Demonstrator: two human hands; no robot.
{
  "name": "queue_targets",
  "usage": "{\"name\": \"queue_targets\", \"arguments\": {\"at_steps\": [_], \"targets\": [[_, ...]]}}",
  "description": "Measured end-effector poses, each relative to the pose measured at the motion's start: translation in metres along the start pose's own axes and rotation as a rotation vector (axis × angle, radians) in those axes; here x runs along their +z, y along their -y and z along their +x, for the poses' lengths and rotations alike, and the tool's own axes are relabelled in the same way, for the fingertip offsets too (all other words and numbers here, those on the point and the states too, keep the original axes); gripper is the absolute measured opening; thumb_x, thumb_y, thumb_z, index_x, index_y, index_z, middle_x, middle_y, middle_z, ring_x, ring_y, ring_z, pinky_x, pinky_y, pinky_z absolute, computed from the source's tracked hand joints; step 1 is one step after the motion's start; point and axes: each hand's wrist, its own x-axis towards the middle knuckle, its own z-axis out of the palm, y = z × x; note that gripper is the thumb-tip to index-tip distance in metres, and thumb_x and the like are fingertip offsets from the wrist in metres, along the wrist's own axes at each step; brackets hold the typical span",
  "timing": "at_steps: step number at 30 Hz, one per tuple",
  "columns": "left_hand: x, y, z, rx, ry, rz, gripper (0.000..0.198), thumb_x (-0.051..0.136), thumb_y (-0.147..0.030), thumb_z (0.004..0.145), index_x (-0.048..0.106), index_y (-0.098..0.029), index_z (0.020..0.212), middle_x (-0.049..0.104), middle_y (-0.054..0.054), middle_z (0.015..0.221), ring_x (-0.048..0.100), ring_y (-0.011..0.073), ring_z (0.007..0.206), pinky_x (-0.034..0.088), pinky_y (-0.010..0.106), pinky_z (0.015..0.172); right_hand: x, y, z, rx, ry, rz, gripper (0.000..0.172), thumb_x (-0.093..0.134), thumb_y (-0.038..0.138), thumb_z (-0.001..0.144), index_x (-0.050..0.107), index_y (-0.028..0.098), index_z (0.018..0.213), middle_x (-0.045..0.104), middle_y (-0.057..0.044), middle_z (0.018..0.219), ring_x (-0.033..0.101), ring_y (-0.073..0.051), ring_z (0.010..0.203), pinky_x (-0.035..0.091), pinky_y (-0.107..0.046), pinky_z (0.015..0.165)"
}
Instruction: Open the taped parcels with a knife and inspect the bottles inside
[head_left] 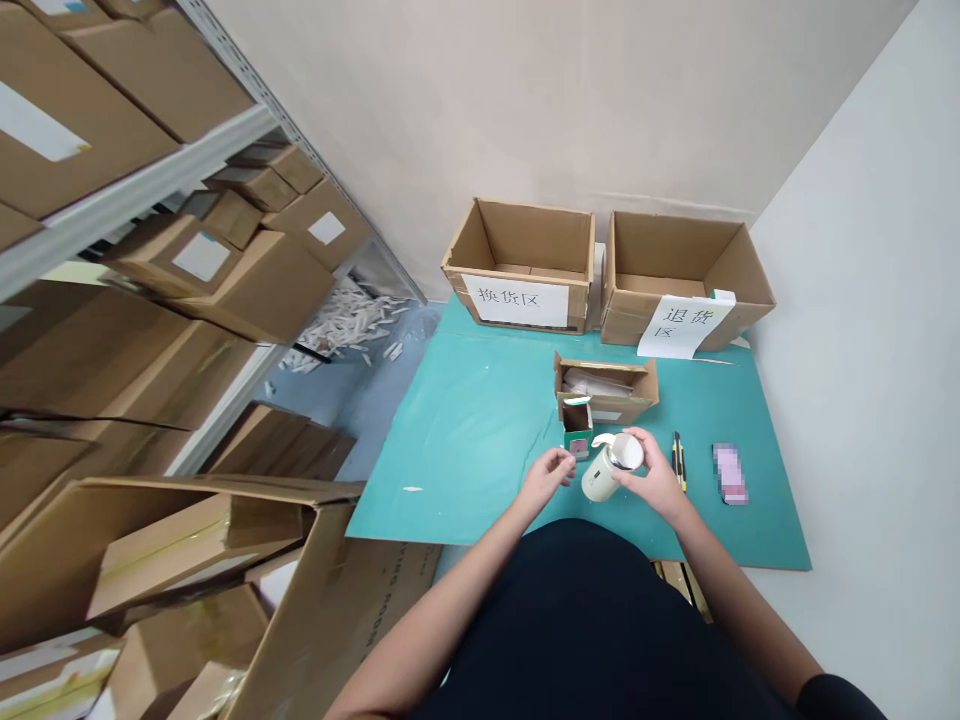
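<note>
A pale cream insulated bottle (pixel 600 478) with a white lid and a small handle loop is tilted over the near part of the green table. My right hand (pixel 654 478) grips it around the lid end, thumb on one side and fingers on the other. Just left of the bottle, my left hand (pixel 549 480) is empty, its fingers loosely curled and apart. Behind that hand stands a small green box (pixel 577 443) with its top open. An open cardboard carton (pixel 616 408) with clear plastic wrapping inside sits directly behind the green box.
Two large open cartons (pixel 450 255) (pixel 765 285) with handwritten paper signs stand along the table's (pixel 465 430) back. A yellow-black utility knife (pixel 679 462) and a pink phone (pixel 730 473) lie at right. Left are shelves of boxes (pixel 247 265) and a big carton (pixel 300 580) holding parcels.
</note>
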Motion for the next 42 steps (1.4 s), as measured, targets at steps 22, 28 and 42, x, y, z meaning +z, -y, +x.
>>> {"name": "queue_targets", "arguments": {"at_steps": [22, 28, 42], "targets": [[-0.030, 0.005, 0.099, 0.313, -0.037, 0.654, 0.071, 0.079, -0.027, 0.073, 0.051, -0.022, 0.138, 0.059, 0.011, 0.139, 0.058, 0.0275, 0.123, 0.049, 0.041, 0.100, -0.004, -0.023, -0.003, -0.084, -0.060, -0.243, 0.061, 0.079, 0.039, 0.070, 0.052, 0.025, 0.123, 0.061, -0.008, 0.126, 0.061, -0.026, 0.116, 0.049, -0.041, 0.101], [-0.021, 0.006, 0.084, 0.436, -0.140, 0.809, 0.032, 0.062, -0.021, 0.086, 0.064, -0.022, 0.118, 0.068, 0.007, 0.121, 0.060, 0.0231, 0.116, 0.046, 0.038, 0.103, 0.003, -0.030, -0.002, -0.072, -0.032, -0.294, 0.063, 0.079, 0.037, 0.069, 0.052, 0.024, 0.124, 0.061, -0.010, 0.127, 0.061, -0.028, 0.117, 0.049, -0.044, 0.102], [-0.001, 0.007, 0.064, 0.196, -0.291, 0.830, 0.023, 0.050, -0.023, 0.095, 0.068, -0.024, 0.109, 0.073, 0.004, 0.108, 0.065, 0.0193, 0.090, 0.047, 0.028, 0.079, 0.012, -0.048, -0.007, -0.179, -0.215, -0.173, 0.065, 0.081, 0.040, 0.069, 0.052, 0.022, 0.124, 0.061, -0.012, 0.125, 0.062, -0.028, 0.117, 0.050, -0.046, 0.104]]}}
